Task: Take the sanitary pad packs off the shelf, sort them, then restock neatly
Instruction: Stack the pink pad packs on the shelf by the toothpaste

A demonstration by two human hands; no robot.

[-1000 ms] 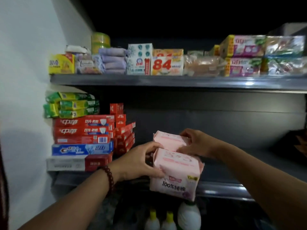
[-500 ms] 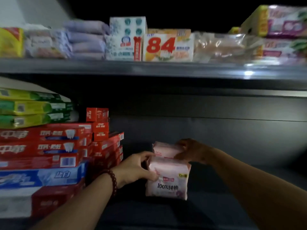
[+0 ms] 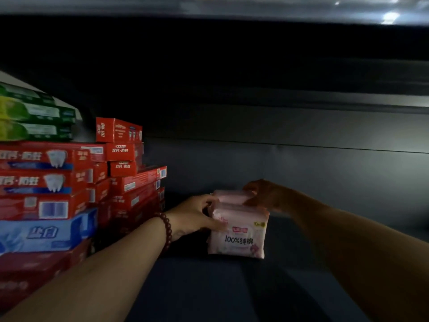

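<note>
**Two pad packs seated deep on the lower shelf, both hands on them**

The left hand, a bead bracelet at its wrist, grasps the left edge of the front pad pack, with the thumb on the printed face and the fingers curled over the top corner. The right hand grips the top right end of the rear pad pack; dim light hides the exact lie of its fingers. Neither hand has released.

The front pad pack stands upright on the shelf with its label facing outward. The rear pad pack stands directly behind the front pad pack and touches it. Left of the front pad pack, and apart from it, rises the stack of toothpaste boxes. Behind the front pad pack runs the dark back panel. Above it, the edge of the upper shelf shows.

One second ago the front pad pack overhung the shelf's front lip. Both packs have since been carried inward and now stand well back on the shelf board, and the view has followed them in.

This change suggests the restocking stage, with a first row being started beside the toothpaste boxes. Squaring the pair and letting go appears to be the remaining step here.
</note>
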